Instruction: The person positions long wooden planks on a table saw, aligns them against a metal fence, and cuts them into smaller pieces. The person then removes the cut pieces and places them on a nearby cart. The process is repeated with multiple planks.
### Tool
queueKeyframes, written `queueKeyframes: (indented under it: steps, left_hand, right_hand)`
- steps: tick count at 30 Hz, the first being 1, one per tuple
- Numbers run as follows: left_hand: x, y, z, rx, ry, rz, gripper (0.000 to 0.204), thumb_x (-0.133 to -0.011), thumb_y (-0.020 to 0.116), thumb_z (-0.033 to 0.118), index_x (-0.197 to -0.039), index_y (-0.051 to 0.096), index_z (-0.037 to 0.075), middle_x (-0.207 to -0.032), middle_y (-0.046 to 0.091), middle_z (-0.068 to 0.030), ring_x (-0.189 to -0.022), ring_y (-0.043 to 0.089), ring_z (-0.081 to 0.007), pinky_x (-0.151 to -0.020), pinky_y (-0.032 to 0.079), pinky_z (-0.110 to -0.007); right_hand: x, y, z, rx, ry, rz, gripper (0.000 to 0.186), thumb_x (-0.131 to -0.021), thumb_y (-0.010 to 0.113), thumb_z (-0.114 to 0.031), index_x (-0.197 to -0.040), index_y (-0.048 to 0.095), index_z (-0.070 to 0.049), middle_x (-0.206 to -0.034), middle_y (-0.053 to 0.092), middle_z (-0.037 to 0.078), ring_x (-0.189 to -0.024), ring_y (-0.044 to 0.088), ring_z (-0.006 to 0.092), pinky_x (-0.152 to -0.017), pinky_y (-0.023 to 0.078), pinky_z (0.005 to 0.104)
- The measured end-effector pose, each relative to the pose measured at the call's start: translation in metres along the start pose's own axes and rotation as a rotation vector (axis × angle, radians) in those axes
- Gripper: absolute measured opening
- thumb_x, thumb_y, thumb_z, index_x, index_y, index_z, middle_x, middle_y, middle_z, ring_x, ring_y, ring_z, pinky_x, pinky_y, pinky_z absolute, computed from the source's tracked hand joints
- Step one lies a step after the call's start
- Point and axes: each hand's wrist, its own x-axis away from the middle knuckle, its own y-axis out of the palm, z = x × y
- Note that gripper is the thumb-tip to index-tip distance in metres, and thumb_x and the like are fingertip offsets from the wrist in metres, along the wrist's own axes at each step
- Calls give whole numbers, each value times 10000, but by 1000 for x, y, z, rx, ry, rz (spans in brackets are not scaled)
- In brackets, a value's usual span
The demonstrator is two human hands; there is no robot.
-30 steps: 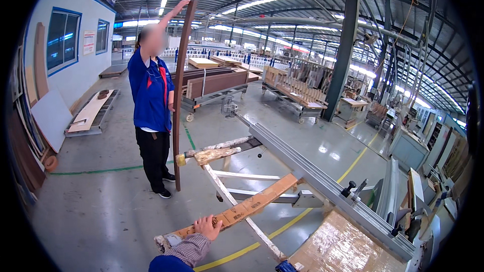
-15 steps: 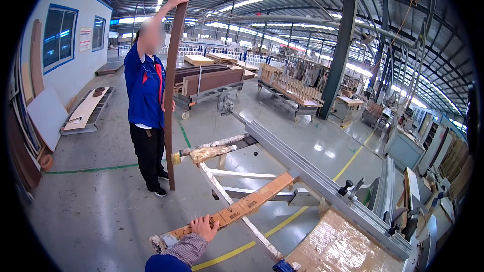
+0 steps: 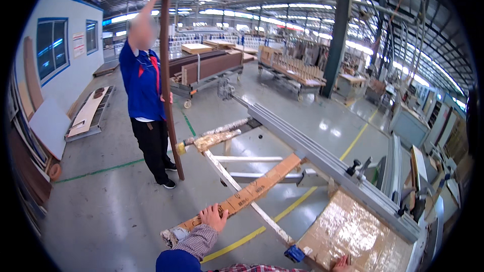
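My left hand [image 3: 214,217] rests on a cardboard-wrapped bar [image 3: 254,191] of the metal support frame, its fingers spread over the top. At the lower edge, part of my right hand [image 3: 343,265] shows on a tape-covered panel [image 3: 360,229], fingers stretched out; the rest is cut off. Across the frame, a person in a blue jacket [image 3: 136,83] holds a long brown board [image 3: 165,60] upright, one hand at its top and one lower down. The board's lower end is near the floor, beside the frame's taped corner.
A grey sliding rail [image 3: 322,153] runs diagonally past the frame. Behind stand a cart of brown boards [image 3: 214,70] and a cart of wooden parts [image 3: 292,73]. A green steel column [image 3: 339,35] rises behind the rail. Panels [image 3: 50,126] lean at the left wall.
My right hand has come into view at the lower edge. My left hand stays on the wrapped bar. The view has shifted slightly, and the person still holds the brown board upright, now tilted more.
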Motion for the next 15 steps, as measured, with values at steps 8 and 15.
queueKeyframes:
  steps: [8, 15]
  left_hand:
    - [-5, -8, 2, -45, -5, -48, 566, -852, 511, 492, -1208, 499, 53, -1097, 570, -177, -1039, 496, -331, -949, 293, -480]
    - [1, -10, -8, -87, 24, 44, 566, -833, 558, 452, -1231, 497, 53, -1080, 571, -155, -1016, 493, -319, -945, 311, -450]
  right_hand:
    - [29, 12, -7, -186, 608, -455, 398, -906, 453, -356, -1209, 554, -119, -942, 543, 112, -743, 484, 219, -555, 457, 294]
    - [67, 42, -15, 24, 345, -272, 403, -929, 485, -389, -1130, 595, -57, -830, 564, 85, -735, 532, 207, -641, 472, 317]
